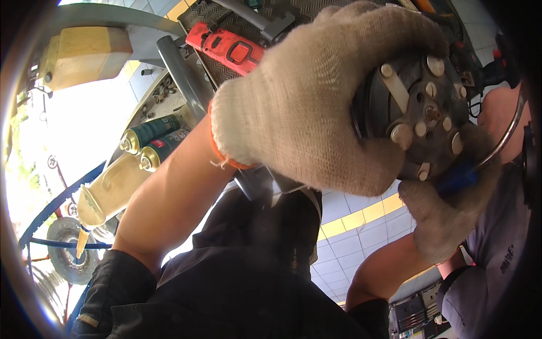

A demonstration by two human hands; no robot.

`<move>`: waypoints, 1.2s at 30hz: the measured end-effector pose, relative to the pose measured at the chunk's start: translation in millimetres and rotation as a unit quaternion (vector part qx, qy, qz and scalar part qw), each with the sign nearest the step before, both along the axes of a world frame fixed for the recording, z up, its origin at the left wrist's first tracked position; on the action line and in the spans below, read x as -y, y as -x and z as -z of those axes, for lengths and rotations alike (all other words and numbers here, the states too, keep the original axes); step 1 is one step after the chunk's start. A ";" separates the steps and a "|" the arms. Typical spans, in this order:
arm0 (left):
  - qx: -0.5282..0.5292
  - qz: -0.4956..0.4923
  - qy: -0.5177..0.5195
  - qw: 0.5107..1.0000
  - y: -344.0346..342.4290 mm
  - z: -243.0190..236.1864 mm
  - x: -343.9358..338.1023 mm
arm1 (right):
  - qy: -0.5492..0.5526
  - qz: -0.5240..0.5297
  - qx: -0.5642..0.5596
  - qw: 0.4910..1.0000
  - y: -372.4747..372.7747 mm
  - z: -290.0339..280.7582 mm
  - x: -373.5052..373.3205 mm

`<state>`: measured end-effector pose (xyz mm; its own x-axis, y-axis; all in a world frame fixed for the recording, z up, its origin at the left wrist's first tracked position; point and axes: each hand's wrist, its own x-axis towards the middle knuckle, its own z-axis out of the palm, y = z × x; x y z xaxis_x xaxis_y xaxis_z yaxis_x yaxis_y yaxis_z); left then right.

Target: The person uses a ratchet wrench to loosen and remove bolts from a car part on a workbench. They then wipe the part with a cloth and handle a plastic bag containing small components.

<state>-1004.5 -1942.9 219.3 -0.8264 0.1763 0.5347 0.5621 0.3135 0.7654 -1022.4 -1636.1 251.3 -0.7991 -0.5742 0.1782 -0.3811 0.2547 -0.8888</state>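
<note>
My left hand (316, 101), in a beige knit glove with an orange cuff edge, is closed around the rim of a round black pulley (418, 113). Its face has a hub in the middle, several rivets and flat metal strips, like a compressor clutch plate. Below and to its right, my gloved right hand (451, 220) is wrapped around a dark blue piece (460, 176), close against the pulley's lower edge. From that piece a curved metal rod (511, 130) bends upward on the right. Part of the right hand's fingers is in shadow.
A red tool (228, 48) lies on a dark ribbed mat (203, 14). Two spray cans (164, 148) stand on a tray beside a grey post (183, 79). Another person in a grey shirt (480, 282) is close on the right. An open tool case (415, 313) is at the lower right.
</note>
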 end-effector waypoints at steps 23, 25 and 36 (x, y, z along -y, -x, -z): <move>0.117 -0.079 -0.137 0.981 -21.0 -9.8 -38.7 | -0.186 0.046 0.119 0.974 -55.8 -154.3 -12.0; 0.119 -0.078 -0.136 0.980 -21.3 -9.8 -36.6 | -0.159 0.064 0.113 0.979 -50.4 -157.1 -10.6; 0.107 -0.073 -0.125 0.984 -18.0 -8.4 -36.9 | 0.009 0.116 0.120 0.986 -4.8 -149.7 -16.4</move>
<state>-986.4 -1906.0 227.7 -0.9317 -0.0681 0.3568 0.3422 0.1651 0.9250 -1017.6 -1619.7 401.0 -0.9293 -0.3685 -0.0239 -0.0916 0.2928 -0.9518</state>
